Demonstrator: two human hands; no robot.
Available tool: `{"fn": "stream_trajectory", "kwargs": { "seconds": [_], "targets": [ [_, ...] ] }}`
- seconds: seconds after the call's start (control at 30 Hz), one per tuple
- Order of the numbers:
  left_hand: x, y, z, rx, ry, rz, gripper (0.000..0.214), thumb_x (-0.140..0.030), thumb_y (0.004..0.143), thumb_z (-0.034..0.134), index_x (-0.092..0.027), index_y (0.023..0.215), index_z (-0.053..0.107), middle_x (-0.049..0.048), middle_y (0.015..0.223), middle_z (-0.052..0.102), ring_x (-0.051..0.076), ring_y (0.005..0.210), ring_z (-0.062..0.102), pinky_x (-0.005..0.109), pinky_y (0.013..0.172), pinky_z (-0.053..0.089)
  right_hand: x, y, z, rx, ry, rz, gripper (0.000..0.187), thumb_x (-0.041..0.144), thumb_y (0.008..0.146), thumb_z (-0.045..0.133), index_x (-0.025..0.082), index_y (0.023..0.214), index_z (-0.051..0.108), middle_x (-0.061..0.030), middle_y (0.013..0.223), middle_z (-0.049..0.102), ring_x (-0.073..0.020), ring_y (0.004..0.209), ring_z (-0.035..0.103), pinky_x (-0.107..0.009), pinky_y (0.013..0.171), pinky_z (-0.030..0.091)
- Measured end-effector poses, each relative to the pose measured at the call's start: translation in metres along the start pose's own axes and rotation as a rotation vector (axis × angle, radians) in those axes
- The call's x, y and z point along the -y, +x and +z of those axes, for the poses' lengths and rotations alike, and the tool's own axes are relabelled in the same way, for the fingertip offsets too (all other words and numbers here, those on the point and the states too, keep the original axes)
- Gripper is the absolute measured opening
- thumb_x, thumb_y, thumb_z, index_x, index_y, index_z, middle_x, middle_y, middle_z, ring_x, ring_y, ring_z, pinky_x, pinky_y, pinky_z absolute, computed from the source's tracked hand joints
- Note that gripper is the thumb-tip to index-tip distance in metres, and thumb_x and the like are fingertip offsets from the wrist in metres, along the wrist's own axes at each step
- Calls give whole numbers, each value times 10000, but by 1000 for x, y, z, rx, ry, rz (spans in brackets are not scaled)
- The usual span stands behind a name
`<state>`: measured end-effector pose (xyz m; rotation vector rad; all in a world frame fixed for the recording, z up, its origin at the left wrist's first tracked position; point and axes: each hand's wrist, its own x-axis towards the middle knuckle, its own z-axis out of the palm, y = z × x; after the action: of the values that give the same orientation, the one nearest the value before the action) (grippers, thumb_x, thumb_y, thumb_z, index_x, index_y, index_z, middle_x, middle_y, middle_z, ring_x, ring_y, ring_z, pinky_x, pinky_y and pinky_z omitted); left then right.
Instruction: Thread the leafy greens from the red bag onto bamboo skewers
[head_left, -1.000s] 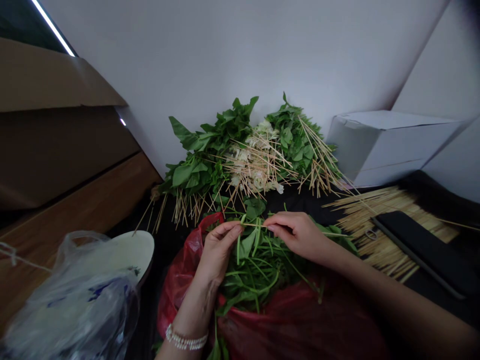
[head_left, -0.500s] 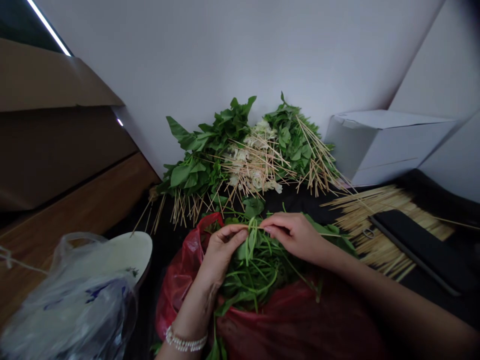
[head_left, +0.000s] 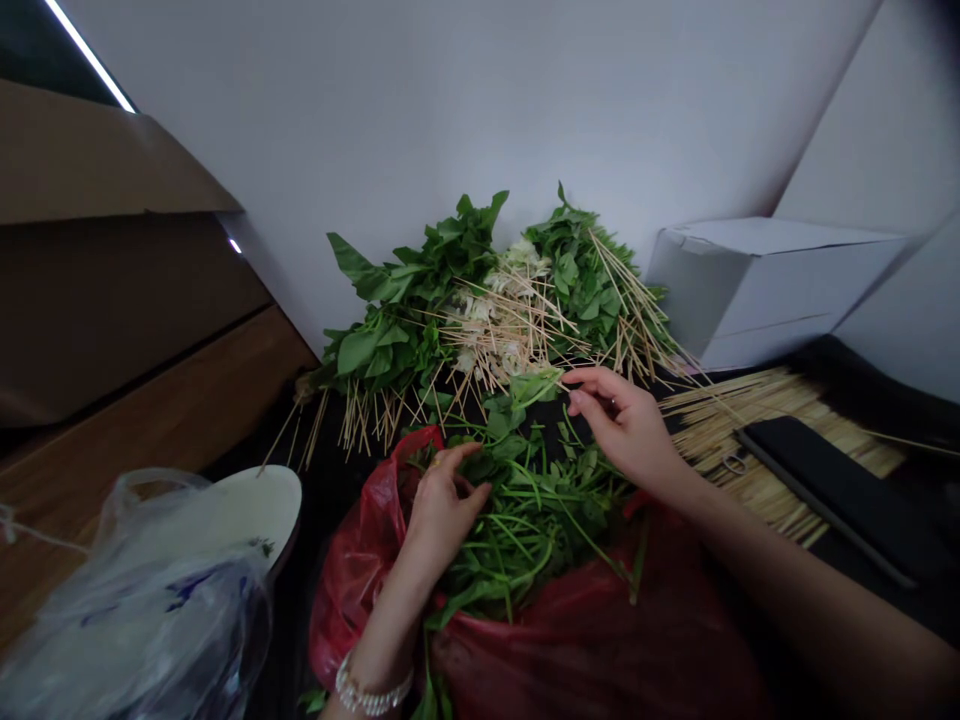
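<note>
My right hand (head_left: pixel 619 425) is raised above the heap, its fingertips pinched on the stem of a leafy green sprig (head_left: pixel 529 388). My left hand (head_left: pixel 442 510) rests lower among loose leafy greens (head_left: pixel 532 530), fingers curled; whether it grips a stem is hidden. Those greens lie in a red plastic bag (head_left: pixel 360 590). Beyond the hands, a pile of green bunches pierced with thin bamboo skewers (head_left: pixel 397 340) leans against the white wall. A beaded bracelet (head_left: pixel 367 695) circles my left wrist.
A white cardboard box (head_left: pixel 772 290) stands at the right, above a spread of bamboo skewers (head_left: pixel 772 470). A black flat case (head_left: pixel 817 480) and small scissors (head_left: pixel 735 462) lie there. A clear plastic bag (head_left: pixel 142 630) and white plate (head_left: pixel 255 505) sit lower left, near a wooden board (head_left: pixel 142 420).
My right hand has risen and moved up and to the right, drawing a sprig away from the heap. My hands have separated, and my left hand has settled lower among the greens.
</note>
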<state>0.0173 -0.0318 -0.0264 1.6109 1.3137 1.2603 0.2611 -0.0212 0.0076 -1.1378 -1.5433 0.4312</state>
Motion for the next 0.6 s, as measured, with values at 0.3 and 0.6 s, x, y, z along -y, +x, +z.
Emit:
{"fn": "stream_trajectory", "kwargs": {
  "seconds": [0.3, 0.6],
  "targets": [
    [-3, 2, -1, -102, -91, -13, 65, -178, 730, 744, -229, 764, 721, 7, 782, 699, 172, 691, 631, 257, 691, 460, 2, -2, 0, -43, 36, -23, 214, 239, 938, 486, 233, 1151, 512, -13, 818, 655, -143, 653, 588, -247, 541, 398],
    [-19, -3, -2, 59, -516, -41, 117, -263, 762, 795, -205, 832, 721, 75, 1139, 707, 217, 1078, 644, 302, 954, 453, 1, -3, 6, 231, -83, -25, 230, 287, 947, 502, 201, 893, 708, -49, 859, 651, -168, 739, 588, -293, 643, 421]
  ]
}}
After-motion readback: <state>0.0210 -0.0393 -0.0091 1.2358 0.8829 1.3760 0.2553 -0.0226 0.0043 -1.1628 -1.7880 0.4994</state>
